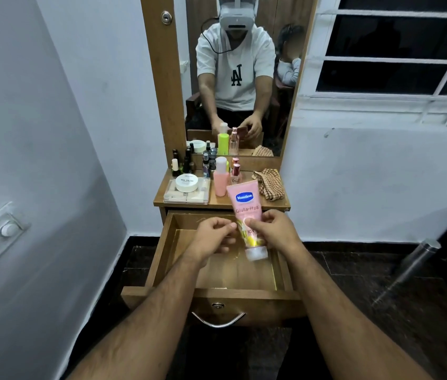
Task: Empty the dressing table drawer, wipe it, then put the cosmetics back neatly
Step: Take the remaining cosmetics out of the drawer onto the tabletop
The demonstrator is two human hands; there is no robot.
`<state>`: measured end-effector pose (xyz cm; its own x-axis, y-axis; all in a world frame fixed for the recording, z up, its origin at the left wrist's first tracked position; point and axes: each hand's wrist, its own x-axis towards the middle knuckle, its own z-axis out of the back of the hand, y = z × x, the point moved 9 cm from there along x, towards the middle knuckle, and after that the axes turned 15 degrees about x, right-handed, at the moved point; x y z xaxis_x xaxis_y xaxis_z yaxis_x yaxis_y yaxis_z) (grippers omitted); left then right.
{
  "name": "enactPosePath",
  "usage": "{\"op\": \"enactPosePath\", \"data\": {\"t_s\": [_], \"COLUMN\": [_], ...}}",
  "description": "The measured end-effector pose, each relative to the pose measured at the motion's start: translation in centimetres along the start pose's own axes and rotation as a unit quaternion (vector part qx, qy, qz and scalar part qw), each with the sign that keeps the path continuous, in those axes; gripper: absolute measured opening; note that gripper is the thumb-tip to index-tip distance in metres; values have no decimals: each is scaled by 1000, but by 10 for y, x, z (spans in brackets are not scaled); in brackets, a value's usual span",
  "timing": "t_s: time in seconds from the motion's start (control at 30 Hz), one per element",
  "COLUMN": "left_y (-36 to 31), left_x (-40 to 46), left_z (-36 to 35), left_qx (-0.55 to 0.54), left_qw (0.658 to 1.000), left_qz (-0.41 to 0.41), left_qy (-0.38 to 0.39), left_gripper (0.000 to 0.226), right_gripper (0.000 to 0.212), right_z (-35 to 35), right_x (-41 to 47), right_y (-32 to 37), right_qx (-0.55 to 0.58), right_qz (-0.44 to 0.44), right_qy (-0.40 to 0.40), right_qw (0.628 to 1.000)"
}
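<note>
While the drawer (178, 272) of a wooden dressing table stands pulled out with nothing visible inside it, a person holds a pink lotion tube (246, 212) above its far right part, cap end down. The right hand (274, 229) supplies the grip, fingers and thumb clamped round the tube's lower half just above the white cap. The left hand (214, 237) hovers beside it with fingers loosely curled, its fingertips near the tube; whether they touch it cannot be told.

Behind the drawer, the surface (277, 205) carries the rest of the cosmetics: a pale pink bottle (220, 178), a round white jar (187, 182) resting on a clear plastic case (186, 194), a cluster of small dark bottles (185, 163) against the mirror (240, 78), and a checked cloth (270, 185) bunched at the right edge.

With the cloth set aside and the drawer bare, the return stage appears to be opening, the tube likely the first item back. Done well, the tube would go down flat along one wall or into a back corner, label up, so the remaining floor stays free for the case and the bottles. Lowering it until it rests before loosening the fingers would stop it rolling. The left hand looks well placed to steady or square it against the drawer side.
</note>
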<state>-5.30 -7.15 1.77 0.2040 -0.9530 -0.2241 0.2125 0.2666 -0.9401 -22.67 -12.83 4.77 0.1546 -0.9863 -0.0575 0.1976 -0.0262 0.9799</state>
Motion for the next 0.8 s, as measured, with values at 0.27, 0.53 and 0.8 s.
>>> {"op": "enactPosePath", "data": {"t_s": [0.27,0.53,0.8], "left_y": [-34,-57,-47], "left_x": [20,49,67], "left_z": [-34,-34,-29], "left_qx": [-36,-45,59], "left_qw": [999,996,991], "left_qz": [-28,-14,-52], "left_qy": [-14,-69,-109], "left_gripper": [6,17,37], "right_gripper": [26,27,35], "right_z": [29,36,15], "right_x": [24,55,86], "right_y": [13,45,63], "right_qx": [65,19,-122], "right_qz": [-21,1,8], "right_qy": [-95,-127,-160], "right_qw": [993,992,980]}}
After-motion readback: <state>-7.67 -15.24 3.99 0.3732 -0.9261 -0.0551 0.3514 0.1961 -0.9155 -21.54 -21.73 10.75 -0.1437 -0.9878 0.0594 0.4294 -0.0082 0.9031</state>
